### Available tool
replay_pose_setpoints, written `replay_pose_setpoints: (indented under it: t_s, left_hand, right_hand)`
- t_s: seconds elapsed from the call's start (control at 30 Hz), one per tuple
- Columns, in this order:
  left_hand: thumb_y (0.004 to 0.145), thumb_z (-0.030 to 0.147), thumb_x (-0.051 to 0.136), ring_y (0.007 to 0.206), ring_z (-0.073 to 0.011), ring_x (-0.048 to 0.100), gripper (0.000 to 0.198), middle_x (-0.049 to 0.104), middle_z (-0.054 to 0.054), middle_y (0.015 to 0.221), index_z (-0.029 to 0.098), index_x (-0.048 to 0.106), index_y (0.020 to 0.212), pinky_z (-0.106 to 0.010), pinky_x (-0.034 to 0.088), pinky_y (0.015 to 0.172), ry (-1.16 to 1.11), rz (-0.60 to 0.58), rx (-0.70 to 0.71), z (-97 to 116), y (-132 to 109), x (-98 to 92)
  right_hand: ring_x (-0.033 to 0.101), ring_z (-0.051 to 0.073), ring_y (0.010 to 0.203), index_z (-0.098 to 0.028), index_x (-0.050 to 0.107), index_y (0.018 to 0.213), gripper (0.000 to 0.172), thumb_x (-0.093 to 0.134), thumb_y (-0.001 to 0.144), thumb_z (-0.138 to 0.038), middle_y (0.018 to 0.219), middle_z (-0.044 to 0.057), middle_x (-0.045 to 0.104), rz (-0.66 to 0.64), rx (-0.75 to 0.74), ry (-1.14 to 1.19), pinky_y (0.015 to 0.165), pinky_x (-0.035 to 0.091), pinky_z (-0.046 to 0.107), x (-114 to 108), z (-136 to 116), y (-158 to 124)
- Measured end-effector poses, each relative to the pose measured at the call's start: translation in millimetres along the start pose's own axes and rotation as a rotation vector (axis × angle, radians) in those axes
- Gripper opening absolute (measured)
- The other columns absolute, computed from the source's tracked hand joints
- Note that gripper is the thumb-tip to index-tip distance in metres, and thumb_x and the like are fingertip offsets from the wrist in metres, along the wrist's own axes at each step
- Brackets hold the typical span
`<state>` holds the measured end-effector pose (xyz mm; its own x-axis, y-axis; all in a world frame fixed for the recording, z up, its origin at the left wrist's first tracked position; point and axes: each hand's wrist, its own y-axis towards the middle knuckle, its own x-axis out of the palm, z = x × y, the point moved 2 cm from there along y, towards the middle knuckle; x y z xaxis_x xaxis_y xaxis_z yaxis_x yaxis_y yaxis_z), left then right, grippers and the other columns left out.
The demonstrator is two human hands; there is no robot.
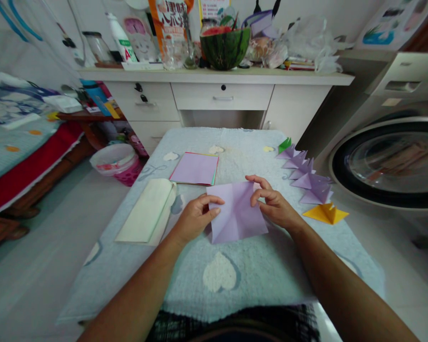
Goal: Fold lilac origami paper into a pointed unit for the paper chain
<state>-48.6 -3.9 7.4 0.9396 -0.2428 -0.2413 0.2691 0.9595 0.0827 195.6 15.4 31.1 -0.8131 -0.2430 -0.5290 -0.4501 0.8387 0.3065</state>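
Observation:
A square of light purple origami paper [237,218], marked by fold creases, is spread between my two hands above the cloth-covered table. My left hand [199,216] pinches its left edge, thumb and fingers on the sheet. At the upper right edge, my right hand [271,202] grips the paper with curled fingers. Just beyond lies a stack of coloured paper [196,168] with a purple sheet on top. To the right runs a row of folded purple paper pieces [310,178], with a green folded piece [284,144] at its far end and an orange one [326,213] nearest me.
A folded pale cloth or paper packet [146,211] lies at the table's left. Behind stands a white cabinet [223,97] bearing half a watermelon [224,50], jars and bags. A washing machine [395,161] is on the right, a pink bin [116,164] on the left floor.

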Motion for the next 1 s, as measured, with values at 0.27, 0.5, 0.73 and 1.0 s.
replay_pose_setpoints:
  t_s: [0.27, 0.5, 0.73, 1.0]
  left_hand:
    - [0.078, 0.024, 0.062, 0.057, -0.0099, 0.045, 0.038, 0.057, 0.001, 0.071, 0.016, 0.067, 0.116, -0.023, 0.036, 0.055, 0.101, 0.151, -0.089, -5.2, 2.3, 2.7]
    - [0.076, 0.027, 0.064, 0.049, -0.0088, 0.039, 0.049, 0.045, 0.006, 0.055, 0.013, 0.062, 0.123, -0.022, 0.029, 0.048, -0.033, 0.182, -0.196, -4.3, 2.7, 5.1]
    - [0.072, 0.022, 0.065, 0.059, -0.0113, 0.054, 0.055, 0.06, 0.002, 0.064, 0.012, 0.06, 0.126, -0.023, 0.044, 0.06, -0.23, 0.176, -0.261, 2.7, 0.6, 11.2]
    - [0.066, 0.017, 0.06, 0.085, -0.017, 0.065, 0.064, 0.068, -0.007, 0.103, 0.012, 0.054, 0.13, -0.033, 0.052, 0.083, -0.537, 0.158, -0.265, -1.8, -0.2, 14.8]
  right_hand:
    - [0.026, 0.03, 0.142, -0.022, 0.069, 0.088, 0.034, 0.043, 0.073, -0.006, 0.139, 0.007, 0.053, 0.007, -0.05, -0.42, 0.112, 0.018, 0.06, 0.4, 4.0, -0.7]
    - [0.037, 0.032, 0.137, -0.02, 0.058, 0.124, 0.048, 0.06, 0.077, -0.026, 0.129, 0.009, 0.062, -0.212, -0.155, -0.527, 0.115, 0.0, 0.06, 18.3, -17.8, -6.5]
    - [0.034, 0.032, 0.14, -0.025, 0.062, 0.123, 0.044, 0.062, 0.079, -0.021, 0.135, 0.007, 0.059, -0.236, -0.069, -0.704, 0.113, -0.001, 0.062, 25.2, -11.3, -7.2]
    - [0.038, 0.028, 0.138, -0.018, 0.05, 0.136, 0.063, 0.06, 0.074, -0.015, 0.143, 0.012, 0.052, -0.317, -0.143, -0.559, 0.115, 0.02, 0.054, 31.6, -25.9, -8.7]
